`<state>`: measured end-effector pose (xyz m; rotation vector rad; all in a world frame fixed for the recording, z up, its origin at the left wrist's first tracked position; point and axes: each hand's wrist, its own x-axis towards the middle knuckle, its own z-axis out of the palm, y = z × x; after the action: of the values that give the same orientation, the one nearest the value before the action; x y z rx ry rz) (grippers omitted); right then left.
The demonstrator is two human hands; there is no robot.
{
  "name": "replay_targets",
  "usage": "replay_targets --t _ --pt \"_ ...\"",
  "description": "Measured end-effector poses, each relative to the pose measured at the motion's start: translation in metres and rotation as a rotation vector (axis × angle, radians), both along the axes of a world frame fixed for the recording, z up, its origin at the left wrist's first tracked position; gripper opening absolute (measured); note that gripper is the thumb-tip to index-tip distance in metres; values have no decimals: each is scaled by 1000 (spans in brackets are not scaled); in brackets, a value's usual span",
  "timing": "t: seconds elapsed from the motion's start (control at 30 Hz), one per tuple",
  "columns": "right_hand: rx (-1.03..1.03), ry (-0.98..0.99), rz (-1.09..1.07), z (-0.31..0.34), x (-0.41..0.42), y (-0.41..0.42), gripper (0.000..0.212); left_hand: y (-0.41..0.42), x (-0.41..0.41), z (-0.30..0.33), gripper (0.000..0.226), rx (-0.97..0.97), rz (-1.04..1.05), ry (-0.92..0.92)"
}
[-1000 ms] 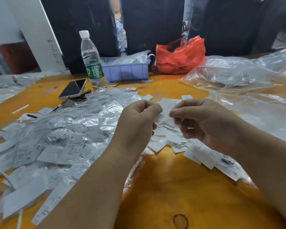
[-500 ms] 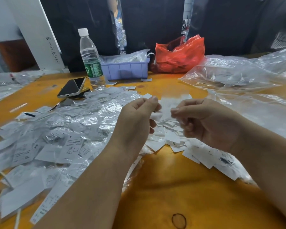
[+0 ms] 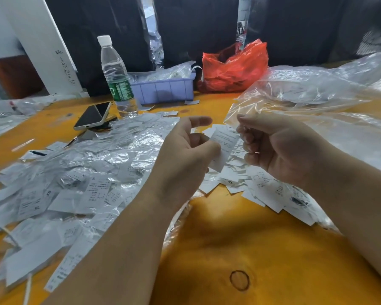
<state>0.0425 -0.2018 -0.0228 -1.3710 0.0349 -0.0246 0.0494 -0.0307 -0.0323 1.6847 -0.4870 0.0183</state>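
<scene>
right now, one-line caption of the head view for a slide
Left hand pinches a printed white label over a heap of labels on an orange table, right hand curled beside it.

A small white paper label (image 3: 224,143), oblong and printed with fine dark text, hangs tilted in the air, its long side running up and down, its left edge pinched by the left hand (image 3: 185,157)
</scene>
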Motion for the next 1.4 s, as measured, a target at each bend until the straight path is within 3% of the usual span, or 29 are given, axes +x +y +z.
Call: replay_targets --t 0.17,0.33,0.53,0.73,0.9,1.07,1.23,1.33,1.4 --pt "-19 -24 25 -3 1 1 19 -1 1 2 43 -16 -63 -9" --pt "-34 -37 -10 -6 3 0 29 -1 -1 3 48 -2 -99 -15" --pt "-43 -67 -4 -4 0 2 21 -2 -4 4 53 21 -136 11" --pt "-88 -54 26 -2 -1 2 22 1 -2 3 47 7 -88 15" --pt "22 -53 47 4 -3 1 12 5 3 3 36 6 32 34" --pt "-77 -118 59 6 -5 0 28 6 3 3 24 -3 131 26" --pt "-199 -90 137 4 -3 1 43 5 5 2 25 41 174 31" --pt "-245 -73 177 5 -5 3 20 3 1 3 33 92 108 21" --pt "-277 -57 159 5 -6 2 18 1 -2 3 45 107 81 14"
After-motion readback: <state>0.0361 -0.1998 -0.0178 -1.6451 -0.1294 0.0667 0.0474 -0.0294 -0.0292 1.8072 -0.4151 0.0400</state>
